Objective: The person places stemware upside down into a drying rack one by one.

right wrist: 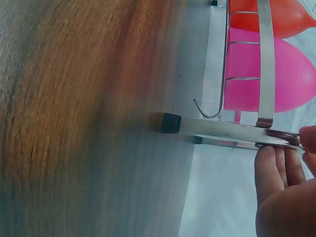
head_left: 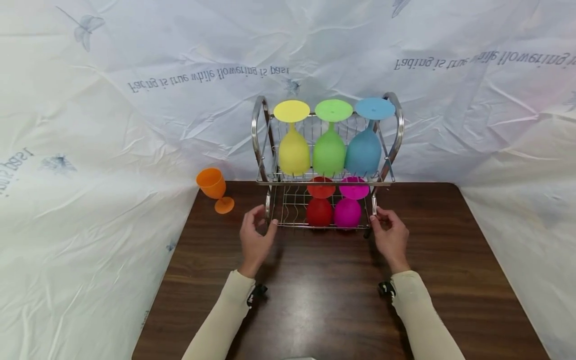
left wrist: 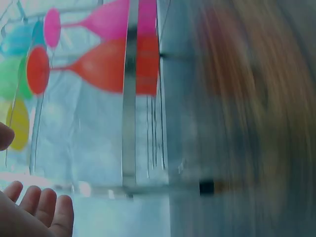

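A two-tier metal dish rack (head_left: pixel 326 183) stands at the back of the table. Upside down on its upper tier are a yellow goblet (head_left: pixel 294 150), a green goblet (head_left: pixel 329 152) and a blue goblet (head_left: pixel 363 150). A red goblet (head_left: pixel 319 212) and a magenta goblet (head_left: pixel 347 213) sit inverted on the lower tier, right of several bare wire slots. My right hand (head_left: pixel 392 237) pinches the rack's right front leg (right wrist: pixel 217 129) between thumb and fingers. At the left front leg (left wrist: pixel 163 189), my left hand (head_left: pixel 256 242) has its thumb and fingers spread apart around the post.
An orange goblet (head_left: pixel 211 184) stands upright near the table's back left edge, left of the rack. Wrinkled white sheeting (head_left: pixel 216 115) with printed writing rises behind and beside the dark wooden table (head_left: pixel 315 310).
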`<control>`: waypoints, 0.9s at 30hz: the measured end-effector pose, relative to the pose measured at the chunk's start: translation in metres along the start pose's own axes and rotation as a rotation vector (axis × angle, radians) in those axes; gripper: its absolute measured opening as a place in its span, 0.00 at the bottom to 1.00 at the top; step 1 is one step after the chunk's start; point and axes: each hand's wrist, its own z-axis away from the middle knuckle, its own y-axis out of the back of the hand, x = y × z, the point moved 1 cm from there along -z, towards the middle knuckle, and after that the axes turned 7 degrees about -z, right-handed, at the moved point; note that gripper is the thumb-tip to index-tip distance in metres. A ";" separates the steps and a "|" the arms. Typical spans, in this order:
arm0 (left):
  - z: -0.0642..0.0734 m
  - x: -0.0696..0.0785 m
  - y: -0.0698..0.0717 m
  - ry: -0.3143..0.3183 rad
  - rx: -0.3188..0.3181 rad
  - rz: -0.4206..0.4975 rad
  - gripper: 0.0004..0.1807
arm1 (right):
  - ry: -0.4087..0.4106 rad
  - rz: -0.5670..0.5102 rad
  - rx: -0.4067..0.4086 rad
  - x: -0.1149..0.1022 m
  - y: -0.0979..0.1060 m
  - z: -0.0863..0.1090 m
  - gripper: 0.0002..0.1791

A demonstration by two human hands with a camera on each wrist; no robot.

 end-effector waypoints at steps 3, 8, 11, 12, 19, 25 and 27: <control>-0.007 -0.009 0.012 0.034 0.057 0.010 0.29 | -0.007 0.001 0.007 0.001 0.002 0.000 0.15; -0.023 -0.030 0.031 0.073 0.155 -0.008 0.28 | -0.012 0.006 0.006 0.001 0.003 0.000 0.15; -0.033 -0.044 0.042 0.092 0.217 -0.027 0.29 | -0.015 0.010 -0.002 0.000 0.003 0.000 0.16; -0.037 -0.048 0.045 0.101 0.234 -0.029 0.30 | -0.017 0.013 -0.005 0.000 0.003 0.000 0.16; -0.061 -0.080 0.059 0.178 0.295 -0.073 0.36 | -0.027 0.019 -0.019 -0.001 0.003 0.000 0.16; -0.076 -0.099 0.063 0.275 0.320 -0.093 0.39 | -0.034 0.011 -0.033 -0.001 0.002 0.001 0.16; -0.083 -0.102 0.062 0.296 0.338 -0.087 0.40 | -0.033 0.010 -0.033 -0.001 0.002 0.000 0.16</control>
